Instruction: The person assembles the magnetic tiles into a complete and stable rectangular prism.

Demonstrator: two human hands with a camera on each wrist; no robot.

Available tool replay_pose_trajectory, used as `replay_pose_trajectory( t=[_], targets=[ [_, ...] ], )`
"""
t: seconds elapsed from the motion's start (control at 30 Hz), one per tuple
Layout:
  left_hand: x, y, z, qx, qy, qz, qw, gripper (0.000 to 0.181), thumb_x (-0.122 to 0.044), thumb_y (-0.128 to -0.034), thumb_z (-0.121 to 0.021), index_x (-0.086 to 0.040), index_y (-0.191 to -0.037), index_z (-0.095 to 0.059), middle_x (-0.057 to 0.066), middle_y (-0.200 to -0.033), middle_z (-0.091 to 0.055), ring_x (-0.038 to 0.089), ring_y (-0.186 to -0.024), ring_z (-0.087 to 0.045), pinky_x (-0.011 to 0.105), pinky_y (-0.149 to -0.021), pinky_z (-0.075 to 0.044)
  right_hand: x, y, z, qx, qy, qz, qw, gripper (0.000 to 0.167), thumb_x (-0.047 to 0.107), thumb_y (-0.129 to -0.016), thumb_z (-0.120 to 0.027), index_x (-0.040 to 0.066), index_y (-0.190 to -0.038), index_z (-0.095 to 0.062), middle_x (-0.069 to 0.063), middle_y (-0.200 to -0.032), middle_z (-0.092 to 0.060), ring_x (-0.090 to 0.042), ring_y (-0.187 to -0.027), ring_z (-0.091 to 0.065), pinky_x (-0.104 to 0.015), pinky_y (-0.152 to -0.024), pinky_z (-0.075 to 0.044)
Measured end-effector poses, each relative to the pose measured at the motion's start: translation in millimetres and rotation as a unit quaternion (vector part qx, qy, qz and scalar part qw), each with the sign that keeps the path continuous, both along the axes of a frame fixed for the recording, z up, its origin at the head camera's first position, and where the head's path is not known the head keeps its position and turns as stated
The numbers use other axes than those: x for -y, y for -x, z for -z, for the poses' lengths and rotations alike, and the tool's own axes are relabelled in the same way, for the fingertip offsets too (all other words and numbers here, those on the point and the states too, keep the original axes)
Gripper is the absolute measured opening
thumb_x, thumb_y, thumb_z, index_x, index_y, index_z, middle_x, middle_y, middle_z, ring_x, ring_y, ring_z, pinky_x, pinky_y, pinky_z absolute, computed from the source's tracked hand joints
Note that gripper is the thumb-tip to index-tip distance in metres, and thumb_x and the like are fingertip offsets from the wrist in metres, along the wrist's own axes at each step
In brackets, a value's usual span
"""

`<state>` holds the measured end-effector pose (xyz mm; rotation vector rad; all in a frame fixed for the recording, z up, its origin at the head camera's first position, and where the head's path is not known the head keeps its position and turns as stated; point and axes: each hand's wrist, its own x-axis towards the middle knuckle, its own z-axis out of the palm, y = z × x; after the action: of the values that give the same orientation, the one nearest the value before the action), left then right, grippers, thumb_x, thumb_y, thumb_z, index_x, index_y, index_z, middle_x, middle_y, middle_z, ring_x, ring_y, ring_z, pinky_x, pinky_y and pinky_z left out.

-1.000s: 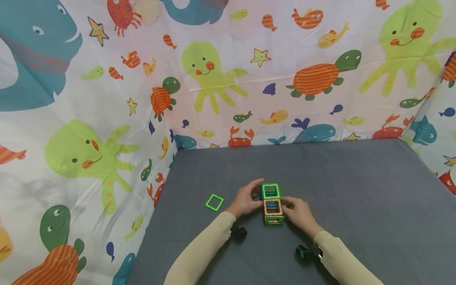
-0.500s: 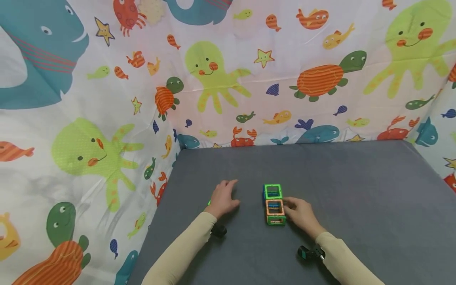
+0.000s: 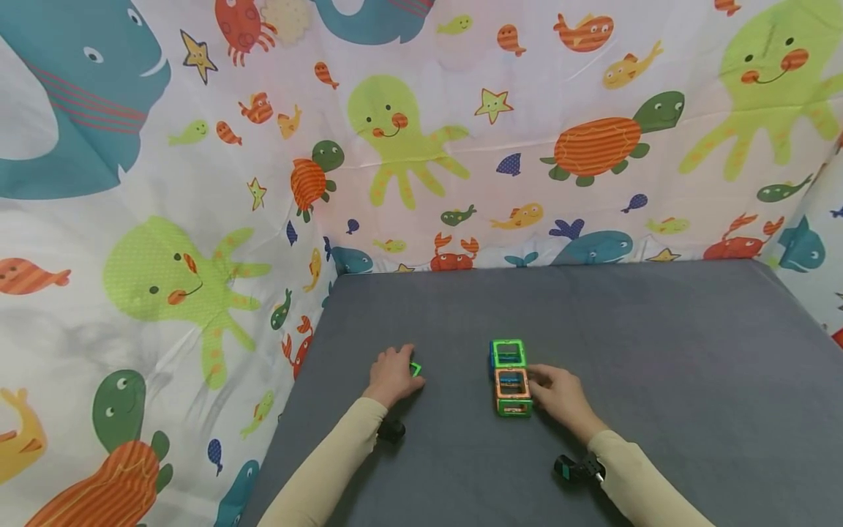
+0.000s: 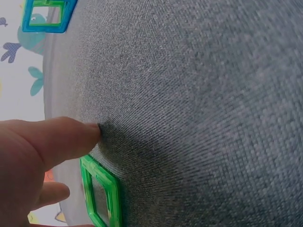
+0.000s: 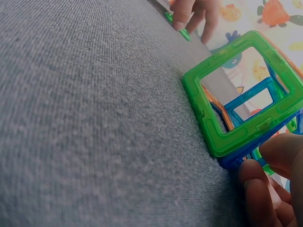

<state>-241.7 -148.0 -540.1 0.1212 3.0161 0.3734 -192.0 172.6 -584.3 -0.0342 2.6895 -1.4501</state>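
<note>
A small structure of square magnetic tiles [image 3: 510, 380], green, orange and blue, stands on the grey cloth. The curled fingers of my right hand [image 3: 561, 399] hold its right side; in the right wrist view the thumb and fingertips meet the blue tile [image 5: 236, 158] beneath a green tile [image 5: 201, 111]. Off to the left, my left hand [image 3: 393, 375] is over a loose green square tile [image 3: 416, 369], partly covering it. The left wrist view has the thumb [image 4: 71, 137] extended, close to that flat green tile [image 4: 113, 194], with no grip on it visible.
Grey cloth [image 3: 626, 329] covers the table. A white curtain [image 3: 421, 168] printed with sea animals rises behind it and along the left side. Each wrist carries a small black camera, such as the left one [image 3: 391, 430].
My left hand has let go of the structure's left side and moved left to the loose green tile. The right hand has stayed at the structure, which stands as before.
</note>
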Motion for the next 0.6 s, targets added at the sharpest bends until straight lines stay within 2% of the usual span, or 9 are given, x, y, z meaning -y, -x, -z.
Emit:
replay_pose_trajectory(
  t=[0.3, 0.6],
  targets=[
    [-2.4, -1.6, -1.7, -0.006, 0.021, -0.007, 0.9997, 0.058, -0.033, -0.0857, -0.08, -0.014, -0.137, -0.062, 0.016, -0.115, -0.065, 0.034, -0.099, -0.061, 0.052, -0.082, -0.051, 1.0, 0.9, 3.2, -0.008, -0.004, 0.006, 0.9999, 0.038, 0.016, -0.098, -0.063, 0.003, -0.133, -0.065, -0.01, -0.097, -0.075, -0.01, -0.07, -0.066, -0.027, -0.06, -0.055],
    [-1.4, 2.5, -3.5, 0.012, 0.032, -0.003, 0.9994, 0.053, -0.027, -0.0866, -0.079, -0.014, -0.136, -0.063, 0.018, -0.114, -0.063, 0.034, -0.092, -0.064, 0.049, -0.076, -0.054, 0.0, 0.3, 4.5, -0.008, -0.004, 0.008, 0.9999, 0.037, 0.014, -0.098, -0.061, 0.003, -0.133, -0.065, -0.009, -0.096, -0.075, -0.01, -0.068, -0.065, -0.027, -0.058, -0.054]
  ],
)
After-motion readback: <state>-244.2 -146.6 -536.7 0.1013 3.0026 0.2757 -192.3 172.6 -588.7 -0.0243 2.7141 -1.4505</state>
